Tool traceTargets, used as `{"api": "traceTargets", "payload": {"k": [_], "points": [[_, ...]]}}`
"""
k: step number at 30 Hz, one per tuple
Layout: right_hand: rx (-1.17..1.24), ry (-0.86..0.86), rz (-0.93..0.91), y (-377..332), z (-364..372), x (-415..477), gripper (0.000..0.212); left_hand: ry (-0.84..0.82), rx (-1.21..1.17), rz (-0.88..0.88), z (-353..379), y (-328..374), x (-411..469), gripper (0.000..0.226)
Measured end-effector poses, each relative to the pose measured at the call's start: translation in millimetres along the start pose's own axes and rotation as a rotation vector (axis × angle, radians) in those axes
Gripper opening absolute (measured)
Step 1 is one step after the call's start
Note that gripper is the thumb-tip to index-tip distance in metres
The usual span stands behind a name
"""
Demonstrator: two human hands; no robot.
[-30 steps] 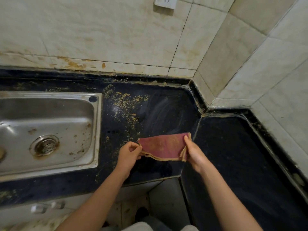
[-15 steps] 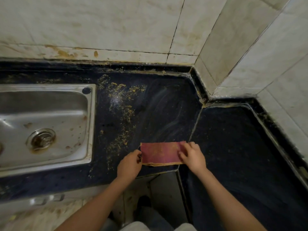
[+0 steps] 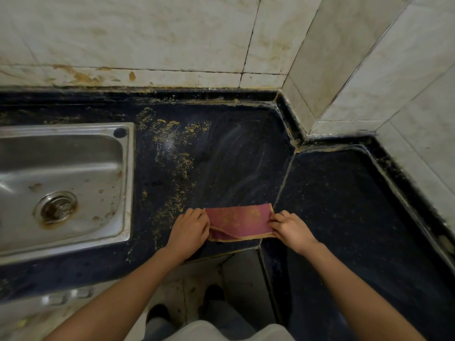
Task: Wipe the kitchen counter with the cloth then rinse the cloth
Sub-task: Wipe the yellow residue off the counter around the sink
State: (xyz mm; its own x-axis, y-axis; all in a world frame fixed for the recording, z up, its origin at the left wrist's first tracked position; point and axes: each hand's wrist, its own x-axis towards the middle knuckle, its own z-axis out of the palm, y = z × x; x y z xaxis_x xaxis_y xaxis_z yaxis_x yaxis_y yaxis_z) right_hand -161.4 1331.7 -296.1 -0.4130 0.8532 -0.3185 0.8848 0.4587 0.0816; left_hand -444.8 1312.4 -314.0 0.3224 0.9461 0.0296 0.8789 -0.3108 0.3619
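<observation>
Dark speckled stone worktop (image 3: 234, 153), streaked w/ yellow-brown grime, meets stained white wall tiles (image 3: 147, 33). Left hand (image 3: 189, 230) & right hand (image 3: 290, 228) each pinch an end of folded pink cloth w/ tan edging (image 3: 240, 221), lying at worktop's front edge, right of steel sink (image 3: 64, 183).

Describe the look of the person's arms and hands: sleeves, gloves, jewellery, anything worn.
The left forearm and right forearm are bare, no sleeve in view. The left hand and right hand wear no gloves; no watch, ring or bracelet shows.
</observation>
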Motion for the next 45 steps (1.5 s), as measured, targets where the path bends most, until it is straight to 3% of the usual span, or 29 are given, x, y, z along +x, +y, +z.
{"api": "traceTargets", "payload": {"k": [3, 6, 9, 11, 13, 15, 17, 22, 26, 33, 36, 39, 43, 45], "points": [[-0.038, 0.015, -0.116, 10.8, 7.4, -1.0, 0.045, -0.012, -0.199, -0.133, -13.4, 0.1, 14.9, 0.004], [-0.055, 0.051, -0.134, 13.0, 8.7, -0.2, 0.041, -0.057, -0.366, -0.218, -20.0, 1.9, 30.5, 0.008], [-0.01, 0.18, -0.096, 12.8, 2.8, 1.3, 0.011, -0.07, -0.572, -0.313, -26.9, 3.5, 41.5, 0.018], [0.239, 0.289, 0.042, 15.9, -5.7, 5.8, 0.021, -0.047, -0.73, -0.367, -36.8, 7.6, 48.7, 0.023], [0.514, 0.381, 0.274, 22.4, -27.5, 16.3, 0.017, -0.007, -0.879, -0.415, -54.6, 14.6, 60.4, 0.022], [0.669, 0.491, 0.385, 30.6, -57.1, 27.5, 0.011, 0.04, -0.95, -0.429, -79.5, 21.7, 73.4, 0.022], [0.83, 0.613, 0.424, 35.2, -89.7, 33.3, 0.005, 0.104, -0.916, -0.382, -105.8, 28.2, 84.6, 0.021], [1.058, 0.804, 0.374, 35.1, -136.7, 22.5, 0.02, 0.191, -0.912, -0.247, -145.4, 36.3, 80.2, 0.014], [1.02, 0.648, 0.322, 17.1, -104.3, -3.6, 0.027, 0.066, -0.869, -0.221, -120.1, 24.0, 48.2, 0.018], [0.965, 0.129, 0.293, -13.5, -8.7, -29.6, 0.038, -0.236, -0.803, -0.372, -30.0, -8.3, -7.1, 0.02], [0.94, 0.076, 0.296, -10.2, -5.3, -22.2, 0.029, -0.21, -0.785, -0.413, -20.4, -9.6, -5.1, 0.023], [0.861, 0.144, 0.329, 0.6, -16.7, -2.7, 0.015, -0.097, -0.787, -0.448, -26.7, -4.5, 13.9, 0.022], [0.658, 0.174, 0.404, 7.2, -24.0, 35.5, 0.021, 0.08, -0.645, -0.491, -29.0, -0.4, 46.1, 0.004], [0.54, 0.128, 0.465, 1.9, -18.2, 42.7, 0.036, 0.026, -0.463, -0.498, -20.1, -4.3, 50.7, 0.031]]}}
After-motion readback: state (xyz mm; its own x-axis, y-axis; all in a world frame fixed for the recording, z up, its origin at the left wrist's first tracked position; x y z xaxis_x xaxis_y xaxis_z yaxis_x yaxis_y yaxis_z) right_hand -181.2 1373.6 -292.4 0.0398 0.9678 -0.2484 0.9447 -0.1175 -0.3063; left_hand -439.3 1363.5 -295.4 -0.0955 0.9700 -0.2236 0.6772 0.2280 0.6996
